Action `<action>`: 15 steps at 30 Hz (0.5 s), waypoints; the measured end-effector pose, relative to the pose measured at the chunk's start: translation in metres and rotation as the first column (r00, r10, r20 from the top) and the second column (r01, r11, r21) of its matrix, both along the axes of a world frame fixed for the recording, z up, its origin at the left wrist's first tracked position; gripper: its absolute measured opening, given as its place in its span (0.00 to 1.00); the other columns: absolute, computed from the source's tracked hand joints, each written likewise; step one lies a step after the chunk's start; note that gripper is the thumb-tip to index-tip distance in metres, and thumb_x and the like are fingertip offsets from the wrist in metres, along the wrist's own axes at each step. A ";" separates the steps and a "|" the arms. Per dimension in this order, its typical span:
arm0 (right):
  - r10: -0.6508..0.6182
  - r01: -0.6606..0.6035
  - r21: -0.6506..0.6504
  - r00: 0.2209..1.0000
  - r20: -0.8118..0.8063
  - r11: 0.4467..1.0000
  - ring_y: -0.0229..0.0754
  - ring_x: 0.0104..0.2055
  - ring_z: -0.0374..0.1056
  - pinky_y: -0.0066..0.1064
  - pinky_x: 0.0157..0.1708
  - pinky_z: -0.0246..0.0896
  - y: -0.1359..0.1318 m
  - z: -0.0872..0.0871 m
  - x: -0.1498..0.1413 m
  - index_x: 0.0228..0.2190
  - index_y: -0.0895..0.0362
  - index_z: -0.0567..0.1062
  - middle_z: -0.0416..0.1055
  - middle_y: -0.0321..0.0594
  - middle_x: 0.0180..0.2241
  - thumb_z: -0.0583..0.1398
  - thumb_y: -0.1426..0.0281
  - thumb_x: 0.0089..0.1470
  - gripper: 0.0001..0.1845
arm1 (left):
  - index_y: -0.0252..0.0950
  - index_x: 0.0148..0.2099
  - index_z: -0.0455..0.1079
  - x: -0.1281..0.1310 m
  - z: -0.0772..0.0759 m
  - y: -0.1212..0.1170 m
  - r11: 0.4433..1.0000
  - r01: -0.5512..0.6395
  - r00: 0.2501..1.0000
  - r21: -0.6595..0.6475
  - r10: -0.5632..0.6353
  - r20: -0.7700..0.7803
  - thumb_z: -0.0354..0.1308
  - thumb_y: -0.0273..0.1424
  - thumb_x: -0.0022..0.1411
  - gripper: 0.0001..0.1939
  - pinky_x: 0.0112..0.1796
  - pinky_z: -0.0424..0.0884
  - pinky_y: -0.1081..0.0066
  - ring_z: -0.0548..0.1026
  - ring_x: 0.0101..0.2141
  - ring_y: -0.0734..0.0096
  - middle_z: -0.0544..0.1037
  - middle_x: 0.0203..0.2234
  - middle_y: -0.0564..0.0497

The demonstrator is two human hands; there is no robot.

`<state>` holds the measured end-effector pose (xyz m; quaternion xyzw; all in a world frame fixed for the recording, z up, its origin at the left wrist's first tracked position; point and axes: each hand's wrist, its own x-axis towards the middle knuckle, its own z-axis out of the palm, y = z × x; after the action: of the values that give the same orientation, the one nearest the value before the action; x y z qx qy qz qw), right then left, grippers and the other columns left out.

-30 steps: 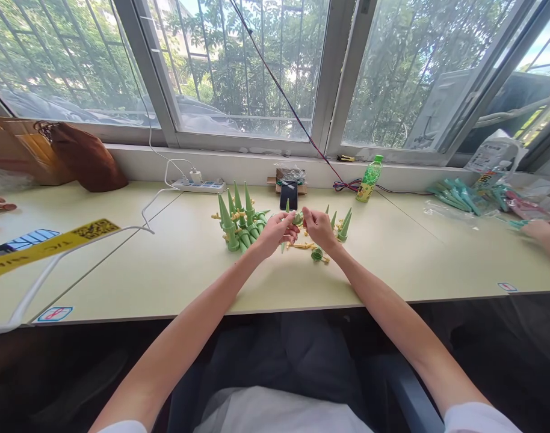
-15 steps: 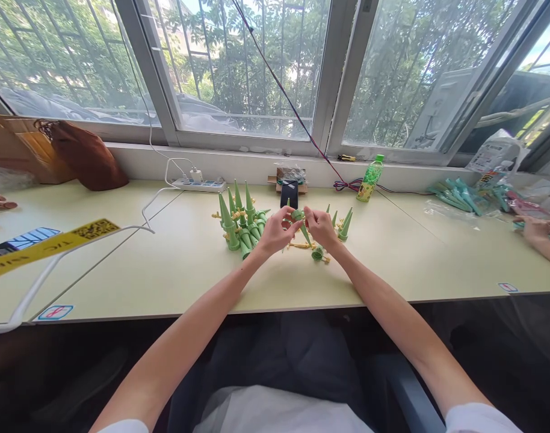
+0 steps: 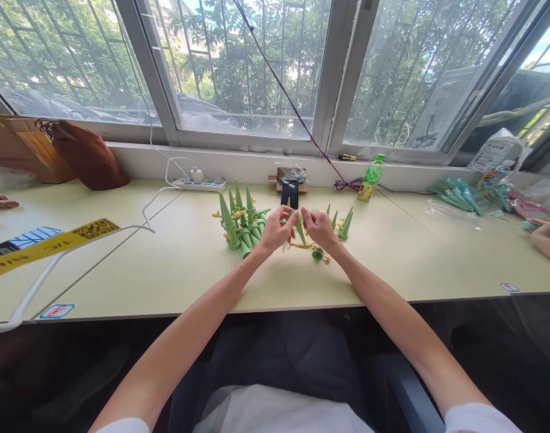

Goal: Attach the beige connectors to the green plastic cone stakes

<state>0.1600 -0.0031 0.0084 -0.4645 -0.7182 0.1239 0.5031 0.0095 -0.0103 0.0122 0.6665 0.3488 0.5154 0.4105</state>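
My left hand [image 3: 276,229] and my right hand [image 3: 319,228] meet above the pale green table [image 3: 166,264], both pinched on one green plastic cone [image 3: 299,227] whose tip points down and toward me. Left of my hands stands a cluster of upright green cones with yellow fittings [image 3: 239,221]. A few more green cones [image 3: 344,224] stand just right of my right hand. Loose yellow fittings [image 3: 302,245] and a small green cap [image 3: 318,254] lie on the table under my hands.
A black phone [image 3: 289,193] leans against the sill behind the cones, with a white power strip [image 3: 198,184] and cable to its left and a green bottle [image 3: 369,178] to its right. Another person's hand [image 3: 546,231] works at the far right near teal parts [image 3: 455,196]. A brown bag [image 3: 83,155] sits back left.
The green cone has been turned in my fingers, its tip now pointing down toward me. The other person's hand at the right has drawn back slightly toward the edge.
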 end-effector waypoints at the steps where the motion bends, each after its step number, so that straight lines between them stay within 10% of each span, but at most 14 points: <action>1: 0.007 -0.007 0.002 1.000 0.005 1.000 0.34 0.19 0.51 0.29 0.23 0.47 0.000 0.000 0.000 0.14 0.55 0.57 0.56 0.34 0.14 0.44 0.41 0.60 0.36 | 0.37 0.39 0.63 0.000 0.001 0.001 1.000 0.015 0.999 -0.028 -0.014 0.030 0.61 0.49 0.58 0.21 0.16 0.63 0.78 0.70 0.17 0.79 0.71 0.25 0.55; 15: 0.081 -0.081 0.010 0.997 0.019 0.997 0.34 0.20 0.53 0.30 0.23 0.48 0.000 -0.003 -0.001 0.16 0.56 0.58 0.60 0.36 0.16 0.45 0.43 0.61 0.35 | 0.37 0.39 0.60 0.000 0.008 -0.002 0.916 0.094 0.983 -0.389 -0.024 0.181 0.47 0.44 0.69 0.15 0.15 0.60 0.77 0.65 0.13 0.75 0.69 0.16 0.55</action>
<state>0.1592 -0.0026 0.0052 -0.4334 -0.7416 0.1360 0.4936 0.0095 -0.0119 0.0202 0.5328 0.3885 0.4772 0.5809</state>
